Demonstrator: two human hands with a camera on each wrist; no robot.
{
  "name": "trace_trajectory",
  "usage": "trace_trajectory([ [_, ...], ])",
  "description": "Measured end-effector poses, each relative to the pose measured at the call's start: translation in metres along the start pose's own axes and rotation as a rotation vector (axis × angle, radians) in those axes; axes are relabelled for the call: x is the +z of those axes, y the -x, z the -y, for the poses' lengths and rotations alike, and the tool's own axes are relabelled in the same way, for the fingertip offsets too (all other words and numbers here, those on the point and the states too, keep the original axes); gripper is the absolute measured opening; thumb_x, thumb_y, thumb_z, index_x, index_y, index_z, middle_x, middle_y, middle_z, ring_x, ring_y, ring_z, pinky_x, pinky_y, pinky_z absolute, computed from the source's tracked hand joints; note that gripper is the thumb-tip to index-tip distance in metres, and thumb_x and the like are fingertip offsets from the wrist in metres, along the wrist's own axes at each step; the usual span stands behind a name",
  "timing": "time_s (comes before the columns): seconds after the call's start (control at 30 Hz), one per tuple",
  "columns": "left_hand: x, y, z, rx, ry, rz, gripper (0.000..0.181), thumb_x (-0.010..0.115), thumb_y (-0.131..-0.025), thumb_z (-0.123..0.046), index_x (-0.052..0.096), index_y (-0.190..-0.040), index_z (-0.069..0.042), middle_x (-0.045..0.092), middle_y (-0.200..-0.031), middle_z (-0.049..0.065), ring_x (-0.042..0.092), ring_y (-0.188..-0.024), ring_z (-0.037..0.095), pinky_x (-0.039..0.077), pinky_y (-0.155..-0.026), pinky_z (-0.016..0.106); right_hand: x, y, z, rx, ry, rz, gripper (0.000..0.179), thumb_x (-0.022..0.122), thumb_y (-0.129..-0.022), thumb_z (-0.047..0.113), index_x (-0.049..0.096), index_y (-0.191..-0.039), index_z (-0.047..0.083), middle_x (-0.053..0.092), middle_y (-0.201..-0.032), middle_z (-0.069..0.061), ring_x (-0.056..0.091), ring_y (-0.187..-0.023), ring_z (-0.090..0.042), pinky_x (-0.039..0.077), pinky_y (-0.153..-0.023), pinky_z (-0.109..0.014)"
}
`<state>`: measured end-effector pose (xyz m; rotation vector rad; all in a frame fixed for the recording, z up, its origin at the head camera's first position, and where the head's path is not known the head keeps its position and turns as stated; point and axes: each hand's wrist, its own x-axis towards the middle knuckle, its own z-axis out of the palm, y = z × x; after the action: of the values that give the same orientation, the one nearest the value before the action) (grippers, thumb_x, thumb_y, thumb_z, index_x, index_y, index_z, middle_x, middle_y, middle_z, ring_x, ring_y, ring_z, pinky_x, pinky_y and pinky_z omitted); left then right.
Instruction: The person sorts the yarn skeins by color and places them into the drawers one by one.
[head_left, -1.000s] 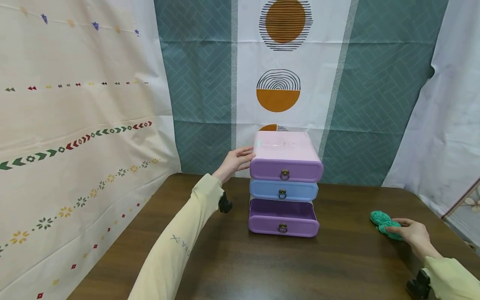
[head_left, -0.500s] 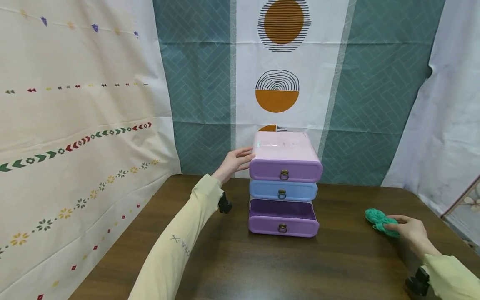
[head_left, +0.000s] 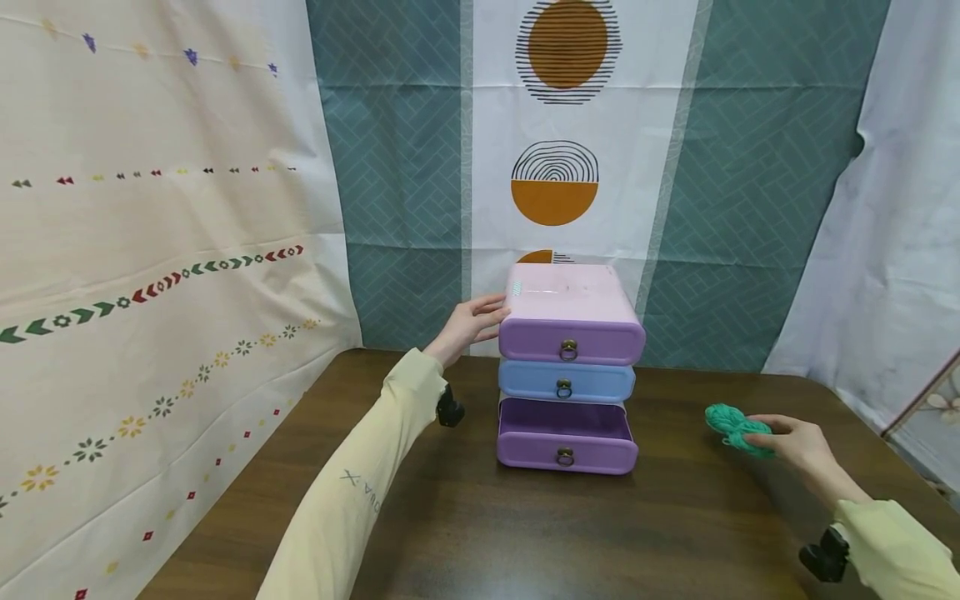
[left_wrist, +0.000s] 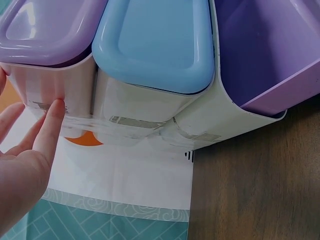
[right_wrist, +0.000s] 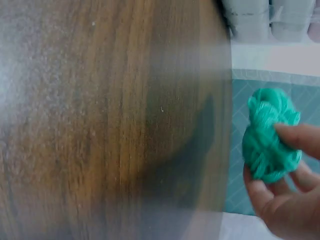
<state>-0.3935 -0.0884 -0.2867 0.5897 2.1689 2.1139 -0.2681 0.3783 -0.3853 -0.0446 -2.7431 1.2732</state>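
A small three-tier drawer unit (head_left: 573,292) stands on the table in the head view. Its bottom purple drawer (head_left: 566,454) is pulled out, and the inside that shows is bare. The blue middle drawer (head_left: 566,381) and the purple top drawer (head_left: 573,340) are pushed in. My left hand (head_left: 467,327) rests straight fingertips against the unit's upper left side; the left wrist view shows those fingers (left_wrist: 52,125) on the pale casing. To the right, my right hand (head_left: 806,450) pinches a green yarn skein (right_wrist: 270,135) between thumb and fingers, lifted above the table.
The brown wooden table (head_left: 465,533) extends around the drawer unit. Patterned curtains hang behind it, a cream cloth (head_left: 172,250) at the left and a white cloth (head_left: 885,275) at the right.
My right hand has moved left and slightly farther from me, raising the yarn skein toward the drawer unit's side. The left hand and the drawers have stayed in place.
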Motion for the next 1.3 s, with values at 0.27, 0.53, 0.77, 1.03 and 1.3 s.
trace_trajectory([
  [0.27,0.003,0.015,-0.021,-0.04,0.018,0.055,0.051,0.058,-0.09,-0.013,0.039,-0.135,-0.001,0.041,-0.131,0.019,0.047,-0.113,0.027,0.044,-0.088,0.036,0.004,-0.001,0.014,-0.089,0.025,0.032,0.06,0.065,-0.084,0.035,0.05,-0.121,-0.01,0.039,-0.124,-0.034,0.041,-0.104,-0.04,0.047,-0.068,-0.035],
  [0.53,0.0,0.005,-0.008,-0.029,0.018,0.024,0.05,0.062,-0.088,-0.018,0.045,-0.133,-0.006,0.045,-0.128,0.014,0.051,-0.109,0.022,0.047,-0.084,0.032,0.006,-0.001,0.032,-0.191,0.079,0.03,0.052,0.065,-0.084,0.032,0.055,-0.119,-0.005,0.05,-0.117,-0.025,0.048,-0.098,-0.032,0.047,-0.068,-0.034],
  [0.77,-0.001,0.001,-0.001,-0.027,0.002,0.0,0.05,0.064,-0.086,-0.022,0.047,-0.132,-0.009,0.047,-0.127,0.012,0.051,-0.108,0.021,0.047,-0.083,0.031,0.007,-0.007,0.049,-0.243,0.074,0.082,0.047,0.066,-0.084,0.029,0.057,-0.118,-0.002,0.054,-0.112,-0.019,0.05,-0.092,-0.022,0.046,-0.067,-0.035],
  [1.03,0.0,0.001,-0.001,-0.031,0.012,0.009,0.052,0.064,-0.086,-0.022,0.046,-0.133,-0.01,0.046,-0.128,0.012,0.05,-0.11,0.022,0.046,-0.084,0.032,0.015,-0.008,0.065,-0.284,0.045,0.136,0.044,0.066,-0.084,0.026,0.057,-0.118,-0.001,0.058,-0.108,-0.015,0.054,-0.089,-0.014,0.047,-0.069,-0.032],
  [1.3,0.001,0.001,-0.001,-0.02,0.008,-0.015,0.048,0.063,-0.087,-0.019,0.049,-0.131,-0.008,0.049,-0.124,0.012,0.054,-0.105,0.02,0.046,-0.085,0.035,0.022,-0.008,0.077,-0.313,0.006,0.187,0.043,0.067,-0.084,0.024,0.057,-0.118,0.0,0.059,-0.104,-0.013,0.055,-0.087,-0.016,0.048,-0.069,-0.032],
])
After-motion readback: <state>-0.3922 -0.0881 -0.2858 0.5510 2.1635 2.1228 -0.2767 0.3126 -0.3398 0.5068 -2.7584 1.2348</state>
